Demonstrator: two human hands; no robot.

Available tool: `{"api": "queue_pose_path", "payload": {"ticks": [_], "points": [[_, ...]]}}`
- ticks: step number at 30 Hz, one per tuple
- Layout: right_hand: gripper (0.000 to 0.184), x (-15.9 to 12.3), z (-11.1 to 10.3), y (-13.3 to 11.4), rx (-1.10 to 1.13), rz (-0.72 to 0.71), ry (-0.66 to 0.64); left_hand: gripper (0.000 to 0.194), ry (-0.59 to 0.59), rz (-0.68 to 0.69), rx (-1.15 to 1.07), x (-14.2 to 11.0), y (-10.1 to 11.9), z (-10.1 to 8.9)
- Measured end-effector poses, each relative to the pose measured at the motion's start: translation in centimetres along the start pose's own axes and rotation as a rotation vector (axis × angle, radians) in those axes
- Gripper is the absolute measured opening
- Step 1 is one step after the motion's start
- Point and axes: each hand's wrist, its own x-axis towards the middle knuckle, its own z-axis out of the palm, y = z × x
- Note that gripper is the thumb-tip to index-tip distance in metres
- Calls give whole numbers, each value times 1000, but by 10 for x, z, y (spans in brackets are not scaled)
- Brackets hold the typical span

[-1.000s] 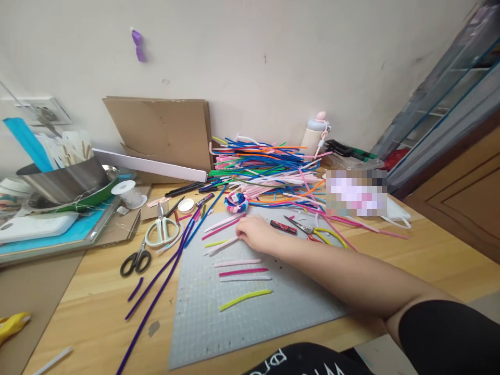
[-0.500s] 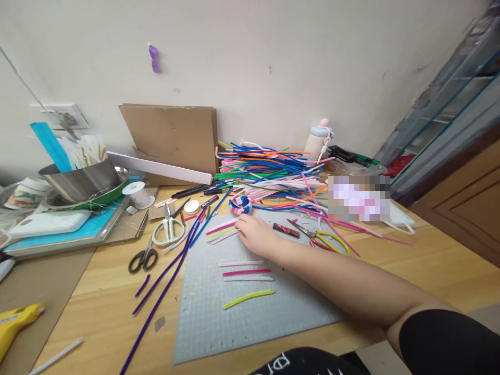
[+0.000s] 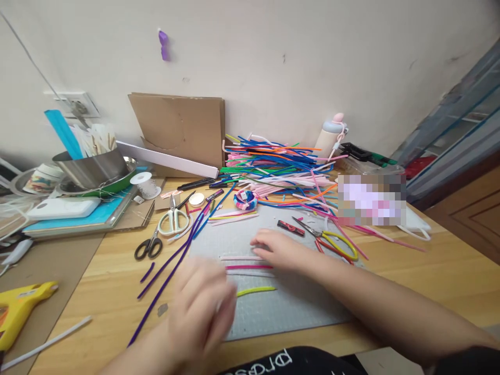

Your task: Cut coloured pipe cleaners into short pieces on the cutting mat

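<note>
My right hand (image 3: 281, 251) hovers over the grey cutting mat (image 3: 297, 307), thumb and fingers a little apart, by the right end of a pale pink pipe cleaner (image 3: 238, 258). Just below that lie a magenta piece (image 3: 250, 267) and a whitish piece, with a yellow-green piece (image 3: 258, 290) nearer me. My left hand (image 3: 203, 307) is smeared by motion over the mat's left edge, covering some left ends; its grip is unclear. Farther back are a small bundle of cut pieces (image 3: 232, 216) and a coiled ring of blue, pink and white pipe cleaner (image 3: 245, 199).
A large heap of pipe cleaners (image 3: 277, 166) lies at the wall. Yellow-and-red-handled pliers (image 3: 339, 244) and a battery (image 3: 291, 228) sit right. Left are white-handled scissors (image 3: 173, 221), black scissors (image 3: 149, 247), purple pipe cleaners (image 3: 167, 276) and a yellow glue gun (image 3: 19, 307).
My right hand has left the small bundle at the back and come nearer, toward the pale pink piece. My left hand has entered from below. The view has shifted slightly.
</note>
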Motion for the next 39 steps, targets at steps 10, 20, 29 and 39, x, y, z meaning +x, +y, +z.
{"api": "queue_pose_path", "payload": {"ticks": [10,20,29,39], "points": [[49,-47,-4,-3,74,93,-118,52,-354,-102,-72,14,-25,50],[42,-55,-26,24,5,147,-30,7,-267,-109,-71,21,-27,59],[19,-44,-53,73,-135,402,140,8,-166,-120,118,46,-43,60],[11,-30,-24,63,-90,318,150,11,-160,-69,277,87,-44,70]]}}
